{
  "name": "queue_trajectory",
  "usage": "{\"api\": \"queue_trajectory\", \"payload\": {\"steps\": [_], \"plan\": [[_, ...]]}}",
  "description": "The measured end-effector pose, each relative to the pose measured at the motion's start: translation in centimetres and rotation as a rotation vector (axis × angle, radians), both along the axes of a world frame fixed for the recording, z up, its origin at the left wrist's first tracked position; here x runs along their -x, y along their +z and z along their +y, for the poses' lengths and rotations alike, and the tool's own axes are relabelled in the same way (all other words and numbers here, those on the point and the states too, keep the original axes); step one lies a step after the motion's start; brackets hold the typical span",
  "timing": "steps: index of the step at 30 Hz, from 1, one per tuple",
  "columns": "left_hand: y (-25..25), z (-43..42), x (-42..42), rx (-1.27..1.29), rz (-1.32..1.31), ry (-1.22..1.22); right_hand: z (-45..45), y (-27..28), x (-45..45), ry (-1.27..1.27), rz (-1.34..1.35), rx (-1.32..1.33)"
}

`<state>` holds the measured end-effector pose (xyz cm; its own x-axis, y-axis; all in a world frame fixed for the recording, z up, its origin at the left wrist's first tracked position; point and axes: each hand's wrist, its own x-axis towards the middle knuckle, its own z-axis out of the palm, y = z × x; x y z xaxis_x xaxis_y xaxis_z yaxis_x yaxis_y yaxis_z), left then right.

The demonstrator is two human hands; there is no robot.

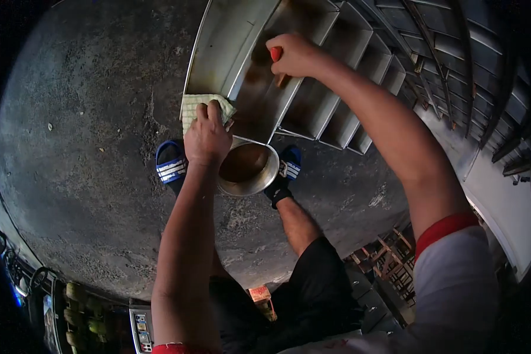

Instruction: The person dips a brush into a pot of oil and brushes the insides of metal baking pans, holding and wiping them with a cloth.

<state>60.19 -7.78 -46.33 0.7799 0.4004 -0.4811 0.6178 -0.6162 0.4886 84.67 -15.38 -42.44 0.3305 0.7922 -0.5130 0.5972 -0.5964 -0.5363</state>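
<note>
My left hand (207, 133) is closed on a pale checked cloth (196, 108), pressed at the near left corner of a metal frame with step-like compartments (330, 76). My right hand (295, 54) grips a tool with a red-orange handle (276, 53) over the brown-stained second compartment from the left. The tool's working end is mostly hidden and cannot be made out. Between my feet a round metal bowl (269, 175) holds brown liquid, just below the frame's near edge.
My feet in blue slippers (171, 170) stand either side of the bowl on the rough dark floor (100, 177). Metal racks (448, 53) rise at the upper right. Wooden pieces (389, 259) and a small orange box (262, 295) are lower down.
</note>
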Motion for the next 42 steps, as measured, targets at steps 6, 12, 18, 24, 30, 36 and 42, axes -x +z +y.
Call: {"api": "queue_trajectory", "payload": {"steps": [6, 12, 18, 24, 30, 36, 42], "plan": [[-0.5, -0.9, 0.1, -0.026, -0.069, -0.009, -2.1, -2.2, 3.4, -0.052, 0.081, 0.09], [-1.3, -1.2, 0.6, -0.072, -0.094, -0.006, -2.0, -3.7, 8.5, -0.107, 0.185, 0.131], [-1.2, -1.9, 0.7, -0.103, -0.131, 0.024, -5.9, -2.2, 10.2, -0.028, -0.004, -0.074], [-0.5, -2.2, 0.4, -0.121, -0.085, 0.033, -14.6, 7.1, 5.0, -0.427, -0.313, -0.539], [-0.7, -2.3, 0.5, -0.198, -0.068, 0.012, -18.1, -3.8, 7.7, -0.269, 0.184, -0.146], [-0.9, -2.3, 1.0, -0.246, -0.03, -0.037, -14.2, -6.1, -13.5, -0.569, -0.46, -0.428], [-1.2, -2.4, 0.7, -0.294, -0.114, -0.071, -16.8, -4.3, 5.2, -0.475, -0.143, -0.166]]}}
